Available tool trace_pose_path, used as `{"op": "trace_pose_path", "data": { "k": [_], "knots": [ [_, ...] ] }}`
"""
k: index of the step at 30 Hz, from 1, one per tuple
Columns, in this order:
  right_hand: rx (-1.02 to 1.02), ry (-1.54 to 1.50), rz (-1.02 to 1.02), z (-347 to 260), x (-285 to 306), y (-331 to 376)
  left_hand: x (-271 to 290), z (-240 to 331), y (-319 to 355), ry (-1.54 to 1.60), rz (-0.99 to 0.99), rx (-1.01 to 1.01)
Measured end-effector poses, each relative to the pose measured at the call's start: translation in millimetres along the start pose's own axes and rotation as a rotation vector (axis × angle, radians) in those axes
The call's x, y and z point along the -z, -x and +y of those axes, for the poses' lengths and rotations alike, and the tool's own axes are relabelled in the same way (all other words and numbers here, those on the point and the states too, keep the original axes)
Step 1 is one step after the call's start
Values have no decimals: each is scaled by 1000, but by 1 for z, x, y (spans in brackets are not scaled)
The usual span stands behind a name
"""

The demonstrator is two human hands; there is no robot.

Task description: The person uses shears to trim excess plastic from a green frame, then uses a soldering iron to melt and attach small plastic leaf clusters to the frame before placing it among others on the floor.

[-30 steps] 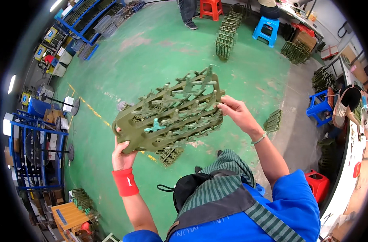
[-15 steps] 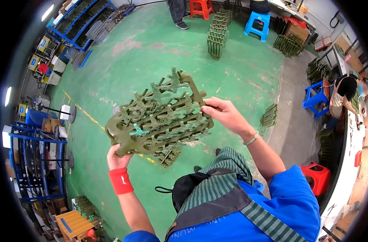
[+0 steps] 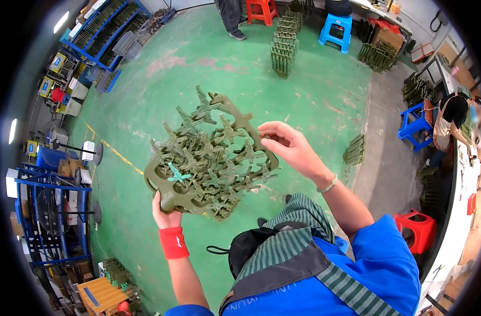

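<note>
An olive-green plastic rack [image 3: 173,203] is raised in front of me, tilted, with rows of small branched green pieces [image 3: 214,152] across its bars. One bright turquoise piece [image 3: 178,174] stands out near its left end. My left hand [image 3: 165,213], above a red wristband, grips the rack's lower left corner, its thumb on top. At the opposite end, my right hand [image 3: 293,150] has its bent fingers and thumb at the frame's edge, apparently pinching it loosely. The undersides of the grips are hidden.
Similar racks stand in a row [image 3: 283,50] on the green floor, and a smaller group [image 3: 354,150] stands to the right. Blue shelving [image 3: 51,210] lines the left. A red stool [image 3: 415,231], blue stools [image 3: 336,32] and a co-worker [image 3: 453,121] at a bench are around.
The rack has turned and tipped, so its right end slants more and its upper face shows differently. My left hand has moved slightly right and down; my right hand has shifted slightly left.
</note>
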State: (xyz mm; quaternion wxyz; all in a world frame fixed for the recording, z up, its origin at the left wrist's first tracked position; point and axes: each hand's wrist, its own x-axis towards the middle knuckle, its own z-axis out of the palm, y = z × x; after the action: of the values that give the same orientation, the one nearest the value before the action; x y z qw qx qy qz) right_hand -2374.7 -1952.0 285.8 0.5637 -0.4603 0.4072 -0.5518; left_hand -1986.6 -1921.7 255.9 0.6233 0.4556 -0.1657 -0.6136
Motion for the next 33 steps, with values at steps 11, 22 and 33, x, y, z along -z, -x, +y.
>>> {"op": "trace_pose_path", "data": {
  "k": [11, 22, 33],
  "knots": [
    [731, 826, 209, 17, -35, 51, 2, -2, 19, 47, -21, -125],
    [655, 931, 229, 23, -31, 51, -8, -8, 31, 32, -11, -171],
    [138, 544, 293, 44, -32, 68, -21, -11, 51, -43, -45, -276]
  ]
}}
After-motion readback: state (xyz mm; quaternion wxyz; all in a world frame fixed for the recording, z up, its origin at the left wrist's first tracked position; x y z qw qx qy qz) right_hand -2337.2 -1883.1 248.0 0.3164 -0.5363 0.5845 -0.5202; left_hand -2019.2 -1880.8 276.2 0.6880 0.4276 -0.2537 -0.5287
